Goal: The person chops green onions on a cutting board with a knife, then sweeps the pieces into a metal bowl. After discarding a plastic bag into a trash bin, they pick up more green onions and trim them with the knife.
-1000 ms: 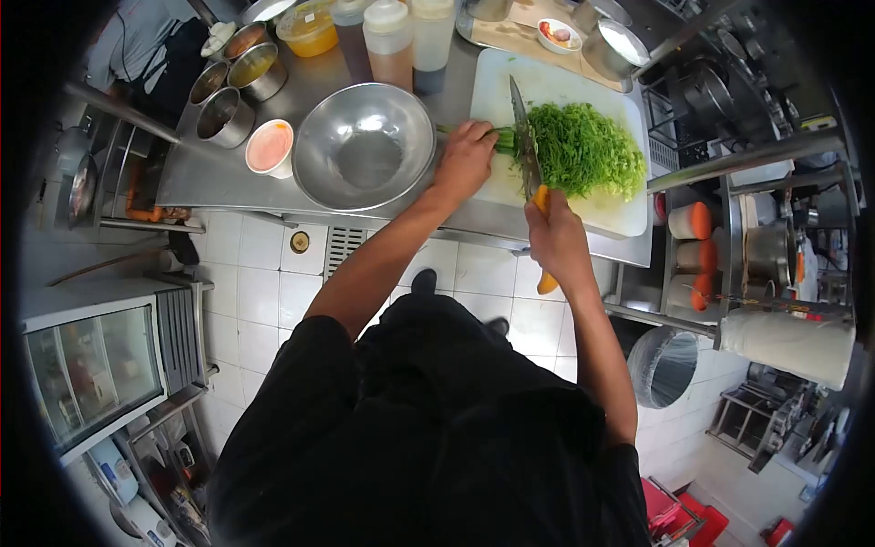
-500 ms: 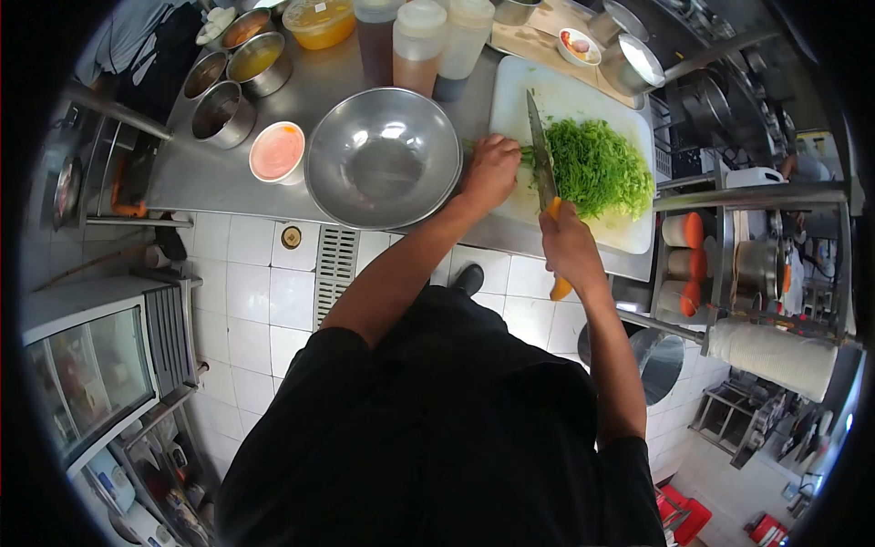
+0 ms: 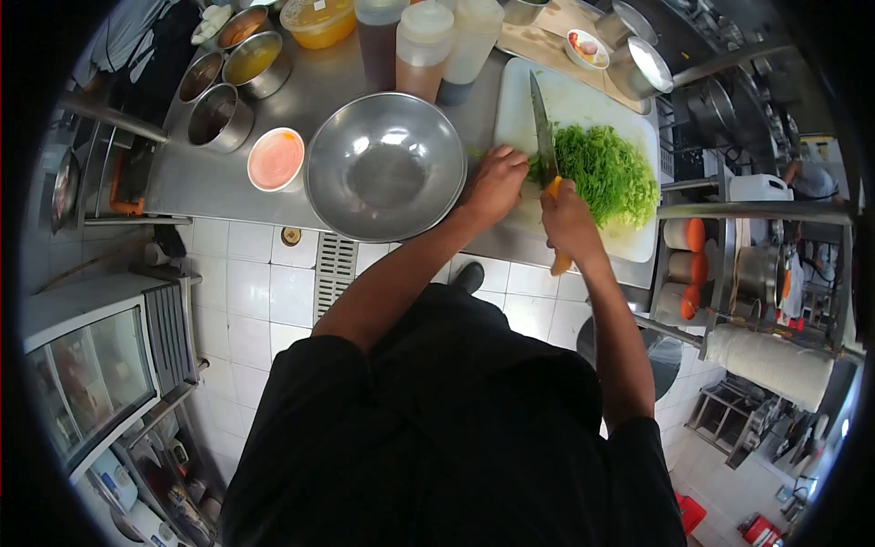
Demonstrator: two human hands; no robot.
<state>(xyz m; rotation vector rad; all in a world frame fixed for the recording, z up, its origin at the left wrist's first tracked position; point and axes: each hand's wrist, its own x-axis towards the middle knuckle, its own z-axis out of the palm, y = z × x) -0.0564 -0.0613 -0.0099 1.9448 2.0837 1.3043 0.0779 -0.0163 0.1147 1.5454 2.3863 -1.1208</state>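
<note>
My right hand grips a knife by its orange-yellow handle. The long blade points away from me over a white cutting board, along the left side of the chopped leafy greens. Just left of the blade, my left hand is closed with its fingertips bent down on the board. It presses the stem end of the greens, which is mostly hidden under the fingers. Beside my left wrist sits a wide steel bowl with nothing visible inside.
Squeeze bottles stand behind the bowl. Left of it are a cup of pink sauce and several steel pots. A small white bowl rests on a wooden board behind the cutting board. A metal rail runs at the right.
The knife and my right hand have slid forward, away from me, along the greens. My left hand has shifted slightly right. The whole view has moved a little.
</note>
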